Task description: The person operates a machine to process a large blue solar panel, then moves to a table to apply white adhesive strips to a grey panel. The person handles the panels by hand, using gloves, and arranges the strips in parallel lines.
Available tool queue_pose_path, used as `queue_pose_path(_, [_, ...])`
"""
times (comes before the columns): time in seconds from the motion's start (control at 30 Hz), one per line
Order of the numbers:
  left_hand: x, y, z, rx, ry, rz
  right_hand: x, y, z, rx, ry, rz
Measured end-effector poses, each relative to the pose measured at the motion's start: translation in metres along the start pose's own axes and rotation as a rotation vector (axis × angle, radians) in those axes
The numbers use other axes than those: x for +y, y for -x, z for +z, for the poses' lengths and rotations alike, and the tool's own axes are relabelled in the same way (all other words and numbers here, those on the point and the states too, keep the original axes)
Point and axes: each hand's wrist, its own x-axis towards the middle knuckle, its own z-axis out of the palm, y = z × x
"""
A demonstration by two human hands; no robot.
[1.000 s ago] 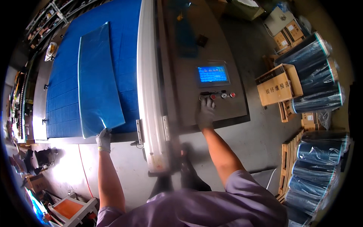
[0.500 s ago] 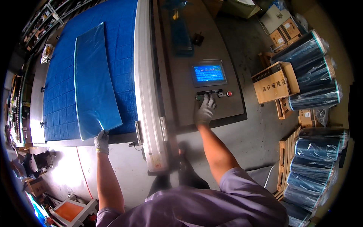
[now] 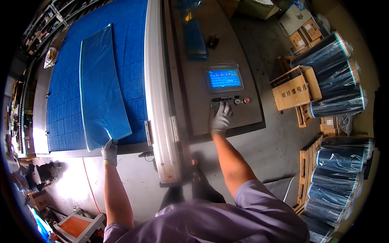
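Note:
A long translucent blue sheet [image 3: 101, 85] with a pale left edge lies lengthwise over the dark blue gridded bed [image 3: 63, 109] of a machine. My left hand [image 3: 109, 153], in a grey-white glove, is closed on the sheet's near edge at the bed's front. On the right, my gloved right hand [image 3: 221, 118] rests over the control panel, fingers stretched forward and apart. Its fingertips are just below a black marker [image 3: 225, 99], beside a green button [image 3: 213, 104]. A silver knob [image 3: 237, 101] and a red button [image 3: 246, 100] sit to their right. Whether a fingertip presses anything is hidden.
A white machine beam [image 3: 156, 81] runs between bed and panel. Beyond the buttons is a lit blue screen [image 3: 223, 78]. Plastic-wrapped dark rolls [image 3: 338, 160] and a cardboard box [image 3: 292, 91] stand at right on pallets. An orange-topped stand [image 3: 74, 226] is at lower left.
The white beam has shifted very slightly right and nearer in the picture. Both hands stay nearly where they were, with the left still on the sheet.

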Motion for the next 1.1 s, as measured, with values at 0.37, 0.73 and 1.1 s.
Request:
queue_pose_path(0.37, [0.002,0.007,0.007,-0.041,0.025,-0.008,-0.001,-0.001,-0.003,0.028,-0.050,-0.042])
queue_pose_path(0.73, [0.010,0.021,0.020,-0.004,-0.021,0.016,-0.002,-0.002,-0.002,-0.018,-0.069,-0.046])
queue_pose_path(1.1, [0.011,0.028,-0.016,-0.094,0.352,0.058,-0.013,-0.003,-0.017,-0.041,-0.133,-0.026])
